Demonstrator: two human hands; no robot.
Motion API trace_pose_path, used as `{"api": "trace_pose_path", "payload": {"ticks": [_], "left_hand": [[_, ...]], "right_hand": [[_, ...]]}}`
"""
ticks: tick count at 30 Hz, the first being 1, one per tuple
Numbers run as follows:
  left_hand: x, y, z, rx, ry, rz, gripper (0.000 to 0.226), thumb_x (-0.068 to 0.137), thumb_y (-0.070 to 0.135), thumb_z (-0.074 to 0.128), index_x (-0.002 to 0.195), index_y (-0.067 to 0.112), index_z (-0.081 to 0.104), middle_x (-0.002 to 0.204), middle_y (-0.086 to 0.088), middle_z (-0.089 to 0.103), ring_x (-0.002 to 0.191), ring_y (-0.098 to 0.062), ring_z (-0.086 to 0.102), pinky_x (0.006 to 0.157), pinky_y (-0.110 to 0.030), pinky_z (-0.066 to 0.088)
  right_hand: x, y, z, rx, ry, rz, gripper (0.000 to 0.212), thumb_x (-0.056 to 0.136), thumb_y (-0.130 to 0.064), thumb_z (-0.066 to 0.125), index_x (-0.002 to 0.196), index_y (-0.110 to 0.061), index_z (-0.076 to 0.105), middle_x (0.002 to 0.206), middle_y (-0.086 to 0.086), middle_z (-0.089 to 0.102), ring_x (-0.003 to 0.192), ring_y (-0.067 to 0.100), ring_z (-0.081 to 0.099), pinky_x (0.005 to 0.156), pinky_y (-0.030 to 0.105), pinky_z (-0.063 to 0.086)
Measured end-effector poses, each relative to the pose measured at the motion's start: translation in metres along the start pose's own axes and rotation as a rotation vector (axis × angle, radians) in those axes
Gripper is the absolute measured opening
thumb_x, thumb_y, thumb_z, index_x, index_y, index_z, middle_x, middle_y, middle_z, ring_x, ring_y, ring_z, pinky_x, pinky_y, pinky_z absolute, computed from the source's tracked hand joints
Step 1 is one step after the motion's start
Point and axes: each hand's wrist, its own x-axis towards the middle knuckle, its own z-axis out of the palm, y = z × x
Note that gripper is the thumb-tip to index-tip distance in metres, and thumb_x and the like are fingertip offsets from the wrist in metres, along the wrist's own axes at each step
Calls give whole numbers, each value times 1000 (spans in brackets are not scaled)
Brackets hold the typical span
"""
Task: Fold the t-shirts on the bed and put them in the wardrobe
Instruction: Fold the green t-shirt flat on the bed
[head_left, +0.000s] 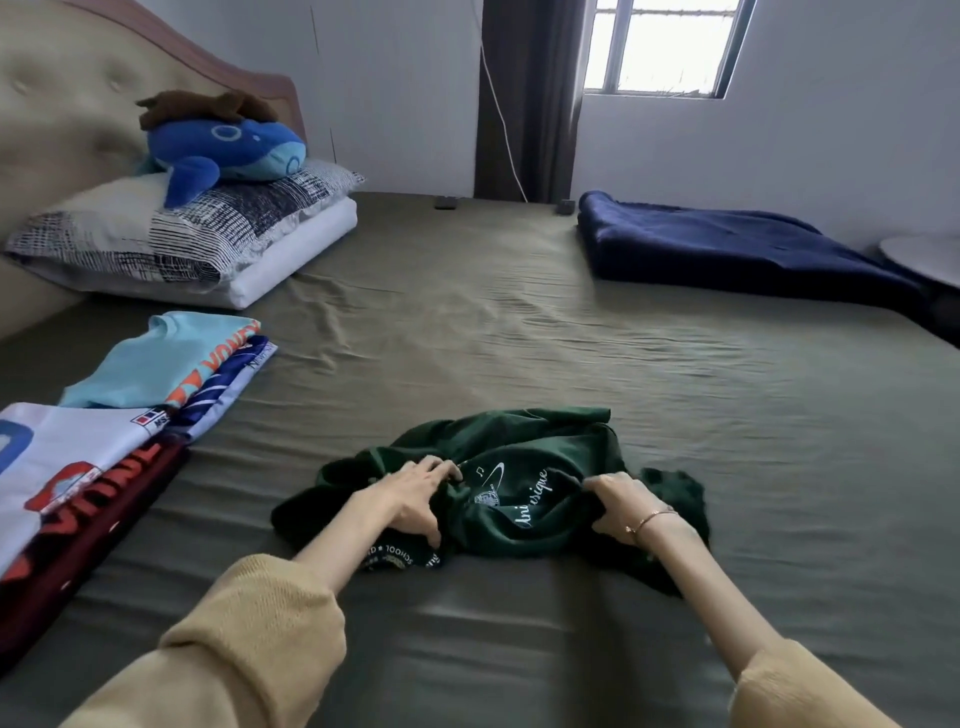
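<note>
Fingers of both hands, left hand (415, 499) and right hand (626, 501), clutch the crumpled green t-shirt (524, 467); folded shirts (104, 415) lie at frame left

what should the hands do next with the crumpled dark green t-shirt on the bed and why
Probably pull the two hands apart to spread the crumpled dark green cotton t-shirt flat on the olive bed sheet. The left hand and right hand both grip its bunched fabric, so it is too rumpled to fold yet, unlike the folded printed t-shirts stacked at the left.
</note>
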Motion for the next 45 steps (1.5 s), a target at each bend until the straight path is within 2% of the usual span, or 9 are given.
{"api": "trace_pose_path", "payload": {"ticks": [5, 10, 14, 17, 22, 26, 31, 36, 45], "left_hand": [[-14, 13, -4, 37, 164, 44, 62, 78, 18, 65, 137, 20, 47, 132, 1, 47, 123, -21, 48, 96, -30, 38], [-41, 14, -15, -132, 83, -30, 40, 83, 26, 55, 122, 20, 62, 128, -5, 59, 118, -21, 53, 95, -27, 41], [-67, 11, -36, -601, -110, -152, 19, 74, 32, 51, 68, 15, 59, 74, -7, 60, 63, -23, 53, 57, -24, 39], [-78, 1, -50, -982, -233, -235, 20, 57, 36, 55, 57, 16, 57, 60, -7, 55, 49, -22, 48, 50, -23, 38], [-68, -9, -69, -401, 478, -44, 14, 84, 17, 54, 90, 17, 67, 97, -11, 69, 93, -28, 61, 77, -34, 42], [-67, -14, -66, -203, 713, -104, 20, 87, 19, 56, 104, 22, 67, 110, -2, 66, 111, -24, 55, 93, -38, 38], [-68, -17, -54, -118, 403, -73, 27, 86, 35, 62, 109, 22, 68, 115, 0, 58, 116, -20, 49, 99, -39, 35], [-80, -12, -26, -152, -49, -105, 37, 71, 39, 78, 102, 20, 72, 84, 3, 64, 85, -14, 59, 71, -21, 44], [-113, -6, -11, 80, -393, -245, 69, 70, 48, 78, 123, 8, 58, 130, -2, 57, 117, -22, 55, 98, -31, 45]], "right_hand": [[-19, 4, 9, 111, 0, 36, 60, 84, -19, 59, 141, -25, 40, 134, 15, 44, 126, 29, 45, 102, 28, 38], [-39, 4, 10, 216, -22, 41, 51, 82, -15, 53, 132, -20, 52, 129, 13, 55, 119, 25, 52, 93, 24, 44], [-68, -1, -14, 463, -155, 23, 7, 74, -24, 54, 72, -18, 58, 67, -3, 63, 64, 9, 56, 62, 26, 40], [-75, -4, -32, 656, -170, 76, 29, 75, -25, 56, 52, -19, 41, 38, -11, 43, 46, 7, 40, 58, 29, 34], [-48, 12, -29, 563, 400, 170, 15, 86, -9, 53, 92, -11, 66, 94, 14, 65, 92, 28, 58, 70, 31, 37], [-42, 17, -23, 488, 520, 236, 34, 85, -4, 53, 117, -8, 62, 117, 19, 63, 111, 34, 56, 85, 34, 43], [-45, 16, -12, 428, 383, 199, 31, 86, -4, 52, 116, -8, 53, 117, 18, 62, 109, 32, 56, 84, 32, 42], [-60, 16, 1, 206, 167, 92, 28, 83, -15, 62, 110, -15, 64, 118, 10, 62, 114, 25, 52, 88, 30, 42], [-98, 13, 2, 300, 44, -94, 33, 81, 1, 56, 108, -16, 65, 105, 6, 66, 100, 19, 59, 74, 19, 39]]}}
